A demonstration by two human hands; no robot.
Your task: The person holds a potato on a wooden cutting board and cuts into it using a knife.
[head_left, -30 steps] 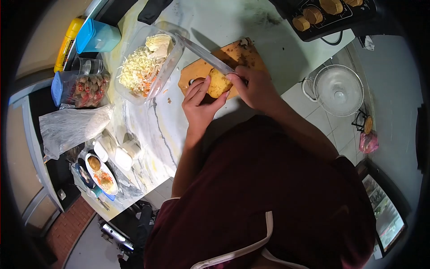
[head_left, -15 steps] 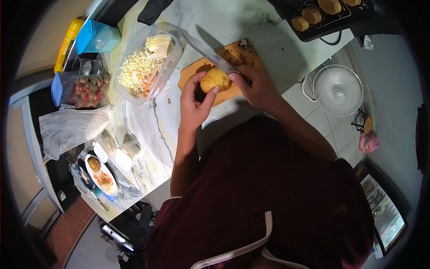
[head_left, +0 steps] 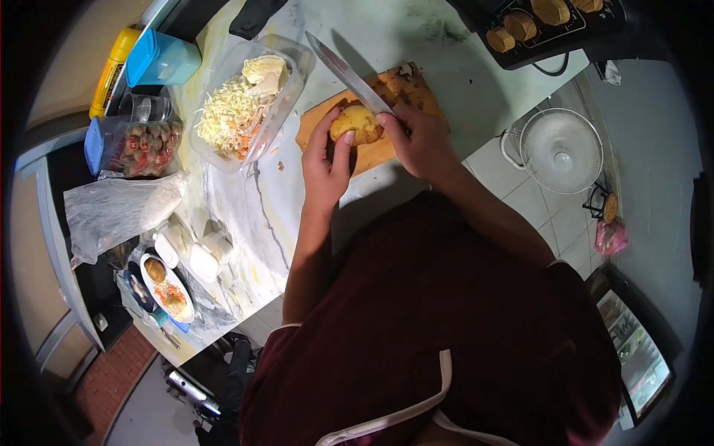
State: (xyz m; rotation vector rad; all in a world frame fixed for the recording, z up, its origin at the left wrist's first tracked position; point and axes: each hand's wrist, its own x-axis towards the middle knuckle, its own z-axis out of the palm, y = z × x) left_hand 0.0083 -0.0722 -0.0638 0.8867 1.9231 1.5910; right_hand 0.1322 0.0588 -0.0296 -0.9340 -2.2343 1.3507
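A potato (head_left: 360,125), pale yellow with some brown skin on it, is gripped in my left hand (head_left: 326,165) above the cutting board. My right hand (head_left: 422,143) is closed round the handle of a knife (head_left: 343,73), its thumb against the potato. The long blade points up and to the left, its base close to the potato. Below both hands lies the wooden cutting board (head_left: 383,152), with dark peelings (head_left: 407,83) scattered on its far part. The knife's handle is hidden in my right hand.
Left of the board stands a clear plastic container (head_left: 256,152) of shredded cabbage and carrot. Farther left are a blue-lidded tub (head_left: 165,63), a plastic bag (head_left: 119,212), white containers (head_left: 204,262) and an oval plate (head_left: 182,311). A black appliance (head_left: 532,53) sits at the upper right, a strainer (head_left: 526,141) below it.
The knife blade has swung to a steeper angle, its tip moving right and up. The potato has turned slightly in my left hand, with both hands staying close together.
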